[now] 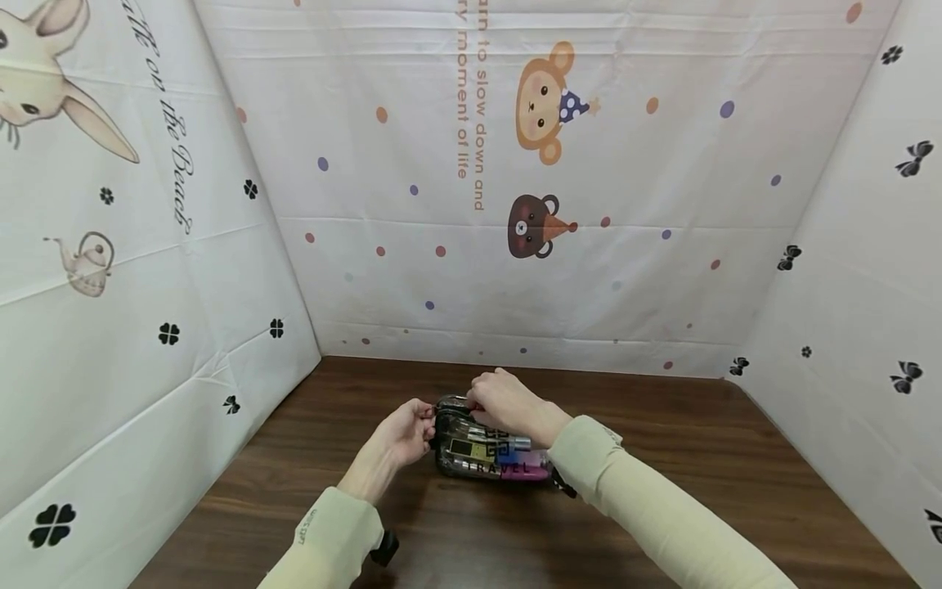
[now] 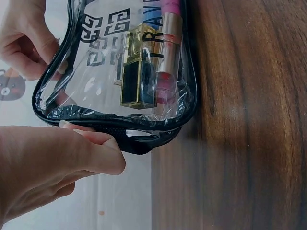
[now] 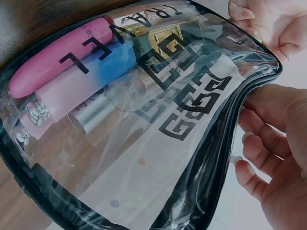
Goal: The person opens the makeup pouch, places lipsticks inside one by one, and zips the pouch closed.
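A clear cosmetic bag with black piping and the word TRAVEL stands upright on the table. Through its plastic I see a pink tube, a pink-and-blue tube, a silver-ended tube and a black-and-gold lipstick. My left hand pinches the black edge at the bag's left end. Along the top edge, my right hand holds the rim between thumb and curled fingers, close to the left corner. The zip pull is hidden, and I cannot tell how far the zip is drawn.
Dark wooden table surrounds the bag. Printed white cloth hangs behind it and along both sides. A black wrist strap part shows under the left sleeve.
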### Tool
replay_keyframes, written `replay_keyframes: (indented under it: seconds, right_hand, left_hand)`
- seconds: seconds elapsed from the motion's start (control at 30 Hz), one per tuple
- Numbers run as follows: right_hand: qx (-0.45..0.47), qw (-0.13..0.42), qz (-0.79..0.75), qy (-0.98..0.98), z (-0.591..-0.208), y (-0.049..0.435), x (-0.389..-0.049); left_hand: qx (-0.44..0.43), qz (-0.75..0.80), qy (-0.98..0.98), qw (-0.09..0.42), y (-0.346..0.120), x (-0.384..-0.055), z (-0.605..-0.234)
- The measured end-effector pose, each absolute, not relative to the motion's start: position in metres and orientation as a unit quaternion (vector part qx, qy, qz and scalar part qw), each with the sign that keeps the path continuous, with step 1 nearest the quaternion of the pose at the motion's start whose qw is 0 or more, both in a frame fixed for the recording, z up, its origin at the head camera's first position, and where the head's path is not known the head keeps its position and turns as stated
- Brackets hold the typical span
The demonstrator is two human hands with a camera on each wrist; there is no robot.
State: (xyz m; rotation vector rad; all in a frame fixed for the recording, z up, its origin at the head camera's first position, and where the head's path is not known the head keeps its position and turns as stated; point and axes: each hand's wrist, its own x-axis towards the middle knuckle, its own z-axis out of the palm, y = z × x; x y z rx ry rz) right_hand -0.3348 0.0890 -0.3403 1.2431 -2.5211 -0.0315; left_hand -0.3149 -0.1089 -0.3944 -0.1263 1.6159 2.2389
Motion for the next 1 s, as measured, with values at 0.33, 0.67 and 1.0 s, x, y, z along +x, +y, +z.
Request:
replay_keyframes:
  seconds: [0.33, 0.67, 1.0]
  right_hand:
    - [0.450, 0.217, -0.048, -0.865, -0.343, 0.084, -0.333]
    - [0.464, 0.229, -0.069, -0.853, -0.339, 0.083, -0.335]
    - [0.464, 0.211, -0.052, -0.859, -0.335, 0.080, -0.336]
  left_hand:
    - [-0.046, 0.791, 0.583, 0.179, -0.107, -0.318, -0.396]
    - [-0.045, 0.765, 0.623, 0.159, -0.116, -0.320, -0.393]
    - [-0.051, 0.719, 0.685, 0.104, -0.121, -0.319, -0.402]
